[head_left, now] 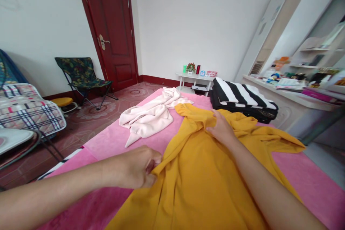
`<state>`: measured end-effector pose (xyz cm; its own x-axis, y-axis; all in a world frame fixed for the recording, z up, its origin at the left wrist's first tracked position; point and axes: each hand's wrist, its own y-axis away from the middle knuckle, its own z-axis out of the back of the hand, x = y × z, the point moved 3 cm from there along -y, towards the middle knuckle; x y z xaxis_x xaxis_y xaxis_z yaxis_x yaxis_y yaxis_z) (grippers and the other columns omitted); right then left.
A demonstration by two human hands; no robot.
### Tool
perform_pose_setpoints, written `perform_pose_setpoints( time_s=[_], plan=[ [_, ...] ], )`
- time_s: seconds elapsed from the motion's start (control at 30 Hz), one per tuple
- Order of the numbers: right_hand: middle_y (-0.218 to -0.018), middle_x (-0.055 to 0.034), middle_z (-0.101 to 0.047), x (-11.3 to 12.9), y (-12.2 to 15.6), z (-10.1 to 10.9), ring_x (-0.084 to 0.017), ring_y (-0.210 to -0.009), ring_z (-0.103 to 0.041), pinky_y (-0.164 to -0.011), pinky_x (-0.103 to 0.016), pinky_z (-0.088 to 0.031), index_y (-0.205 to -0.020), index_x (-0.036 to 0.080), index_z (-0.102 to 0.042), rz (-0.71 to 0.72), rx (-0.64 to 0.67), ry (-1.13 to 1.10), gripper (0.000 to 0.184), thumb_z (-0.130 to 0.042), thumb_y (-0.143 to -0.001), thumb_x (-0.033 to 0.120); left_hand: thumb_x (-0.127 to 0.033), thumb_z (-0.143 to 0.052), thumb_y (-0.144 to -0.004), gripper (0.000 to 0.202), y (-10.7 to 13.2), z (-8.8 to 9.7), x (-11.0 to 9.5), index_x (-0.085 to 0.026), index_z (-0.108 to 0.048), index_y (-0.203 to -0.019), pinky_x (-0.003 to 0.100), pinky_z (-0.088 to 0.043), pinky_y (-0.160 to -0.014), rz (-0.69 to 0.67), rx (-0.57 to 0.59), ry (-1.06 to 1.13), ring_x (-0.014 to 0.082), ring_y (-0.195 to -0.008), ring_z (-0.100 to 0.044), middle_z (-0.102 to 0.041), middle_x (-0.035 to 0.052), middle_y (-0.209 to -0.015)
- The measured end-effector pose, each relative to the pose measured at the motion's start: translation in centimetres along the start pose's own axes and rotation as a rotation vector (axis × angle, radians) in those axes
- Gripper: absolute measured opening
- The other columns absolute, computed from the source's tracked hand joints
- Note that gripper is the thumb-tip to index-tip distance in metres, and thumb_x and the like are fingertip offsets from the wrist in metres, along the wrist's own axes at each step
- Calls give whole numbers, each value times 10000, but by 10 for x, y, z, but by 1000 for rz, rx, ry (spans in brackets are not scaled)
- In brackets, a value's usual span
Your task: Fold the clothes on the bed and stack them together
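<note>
A mustard-yellow garment [212, 172] lies spread and creased over the pink bed cover, one short sleeve [288, 140] stretched out to the right. Its lower end runs out of view at the bottom. My left hand [140, 167] is closed on the garment's left edge, pinching a fold of cloth between thumb and fingers. Farther up, near the neckline, my right hand [222, 127] grips the bunched fabric, its fingertips partly hidden in the folds. A pale pink garment [151, 115] with small dark lettering lies crumpled beyond my left hand.
Past the yellow garment, a black-and-white striped folded cloth [242, 93] rests on a black case [258, 113] at the bed's far right. A low white table [195, 77] with small items stands by the wall. Left are a folding chair [86, 75] and a red door [113, 25].
</note>
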<state>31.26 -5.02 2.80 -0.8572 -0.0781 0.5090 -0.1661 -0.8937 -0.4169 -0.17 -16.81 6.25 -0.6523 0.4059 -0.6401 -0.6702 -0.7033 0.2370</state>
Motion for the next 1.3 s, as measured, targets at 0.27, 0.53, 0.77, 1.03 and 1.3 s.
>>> perform_pose_setpoints(
  time_s=[0.27, 0.53, 0.77, 1.03, 1.3],
  plan=[
    [-963, -82, -674, 24, -3, -8, -248, -924, -615, -737, -315, -435, -892, 208, -680, 64, 227, 361, 201, -556, -735, 233, -212, -523, -741, 142, -3, 0, -27, -197, -388, -700, 206, -227, -442, 11, -35, 151, 66, -492, -318, -358, -83, -566],
    [-785, -35, -651, 4, -14, 33, -149, -644, -559, -645, -259, -434, -814, 169, -668, 109, -528, -130, 244, -454, -699, 148, -235, -521, -749, 112, -18, 2, -84, -200, -426, -702, 193, -246, -416, -113, -33, 73, 63, -468, -355, -428, -74, -570],
    [-727, -34, -678, -22, -15, 31, -178, -686, -608, -697, -291, -466, -721, 172, -684, 29, -425, -166, 213, -487, -647, 144, -166, -571, -640, 189, -64, -44, -120, -192, -402, -558, 201, -263, -398, -381, 260, -84, 72, -437, -351, -401, -69, -506],
    [-1155, -101, -652, -73, -22, -1, -193, -1061, -597, -941, -313, -425, -1125, 137, -625, -134, -65, -69, 476, -397, -718, 47, -155, -665, -632, 145, -121, -89, -109, -176, -547, -549, 247, -490, -522, -254, 1225, -4, 167, -559, -628, -589, -47, -530],
    [-1053, -94, -624, -46, -3, -1, -224, -1031, -543, -833, -275, -404, -926, 183, -663, -34, 78, 334, 268, -485, -747, 93, -210, -537, -778, 216, -186, 18, -35, -147, -567, -573, 205, -435, -474, 137, -18, -3, 106, -440, -548, -578, -10, -494]
  ],
)
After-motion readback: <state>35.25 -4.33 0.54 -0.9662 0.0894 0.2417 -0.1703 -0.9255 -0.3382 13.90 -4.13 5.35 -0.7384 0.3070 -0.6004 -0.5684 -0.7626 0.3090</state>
